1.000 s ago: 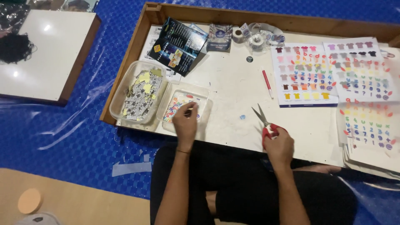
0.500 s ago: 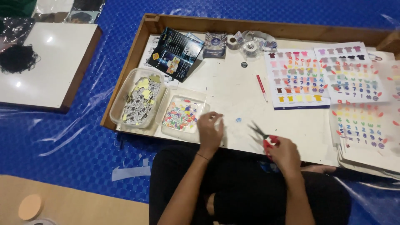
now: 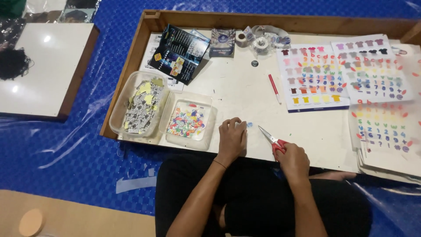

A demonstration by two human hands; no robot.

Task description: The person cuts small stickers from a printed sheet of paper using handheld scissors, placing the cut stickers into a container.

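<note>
My left hand (image 3: 231, 138) rests on the white board (image 3: 237, 94), fingers curled beside a tiny blue cut-out (image 3: 249, 124) just off its fingertips. My right hand (image 3: 291, 160) grips red-handled scissors (image 3: 271, 138), blades pointing up-left toward that piece. Left of my left hand stands a clear tub of small colourful cut-outs (image 3: 188, 120), and further left a clear tub of grey and yellow paper scraps (image 3: 139, 105).
Sticker sheets with coloured shirts, letters and numbers (image 3: 313, 77) cover the right side, with a stack of sheets (image 3: 386, 140) at the edge. A red pen (image 3: 274, 88), tape rolls (image 3: 262, 44) and dark packets (image 3: 180, 52) lie further back. A wooden frame (image 3: 131, 66) borders the board; a second white board (image 3: 39, 66) lies left.
My left hand moved right from the tub of colourful cut-outs to the board near the scissors, and now rests by a tiny blue piece. The right hand kept the scissors.
</note>
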